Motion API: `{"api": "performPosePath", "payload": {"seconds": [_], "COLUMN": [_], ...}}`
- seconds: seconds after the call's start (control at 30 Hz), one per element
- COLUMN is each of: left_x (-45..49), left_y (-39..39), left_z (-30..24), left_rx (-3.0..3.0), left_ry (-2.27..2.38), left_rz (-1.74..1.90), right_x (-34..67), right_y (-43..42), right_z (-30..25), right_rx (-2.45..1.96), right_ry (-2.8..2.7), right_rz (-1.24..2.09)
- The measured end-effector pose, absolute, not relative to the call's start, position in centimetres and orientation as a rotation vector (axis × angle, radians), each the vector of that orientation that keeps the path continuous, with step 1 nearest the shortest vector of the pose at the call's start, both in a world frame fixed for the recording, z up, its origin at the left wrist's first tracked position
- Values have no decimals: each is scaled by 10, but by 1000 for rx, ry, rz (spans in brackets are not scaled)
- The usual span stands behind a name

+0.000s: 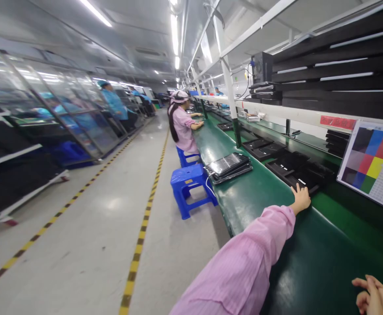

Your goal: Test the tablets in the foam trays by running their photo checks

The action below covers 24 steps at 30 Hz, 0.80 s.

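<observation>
My left arm in a pink sleeve reaches forward over the green conveyor belt point(260, 197). My left hand point(300, 199) lies with spread fingers on the near edge of a black tray point(296, 175) that holds dark devices. My right hand point(373, 297) hovers low at the bottom right corner above the belt. Its fingers are loosely bent and apart, and nothing shows in them. A stack of black tablets point(228, 166) with a white cable lies further along the belt.
A colour chart board point(371, 164) leans at the right. Black foam trays point(335, 70) fill the shelf above. Two blue stools point(191, 181) stand by the belt. A seated co-worker in pink point(182, 122) works further down. Glass racks point(63, 113) line the aisle's left side.
</observation>
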State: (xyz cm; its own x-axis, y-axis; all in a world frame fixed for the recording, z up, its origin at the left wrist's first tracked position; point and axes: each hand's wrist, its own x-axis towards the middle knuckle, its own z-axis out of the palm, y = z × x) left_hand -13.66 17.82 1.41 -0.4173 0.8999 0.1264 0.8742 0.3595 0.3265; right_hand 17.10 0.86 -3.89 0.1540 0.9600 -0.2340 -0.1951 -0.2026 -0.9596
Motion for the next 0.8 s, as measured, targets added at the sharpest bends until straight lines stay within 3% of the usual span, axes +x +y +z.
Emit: {"api": "performPosePath", "payload": {"seconds": [0.3, 0.63, 0.8], "left_x": [-138, 19, 43], "left_y": [154, -37, -93], "left_z": [71, 26, 29], "left_rx": [2085, 2232, 2070], "left_ry": [2340, 1791, 1151], "left_rz": [414, 462, 705], "right_x": [172, 181, 223], "right_y": [0, 14, 4], "right_z": [-32, -52, -58], "right_rx": [-1318, -1364, -1386], "right_ry": [-973, -1211, -1399], "right_rz": [1277, 905, 861]}}
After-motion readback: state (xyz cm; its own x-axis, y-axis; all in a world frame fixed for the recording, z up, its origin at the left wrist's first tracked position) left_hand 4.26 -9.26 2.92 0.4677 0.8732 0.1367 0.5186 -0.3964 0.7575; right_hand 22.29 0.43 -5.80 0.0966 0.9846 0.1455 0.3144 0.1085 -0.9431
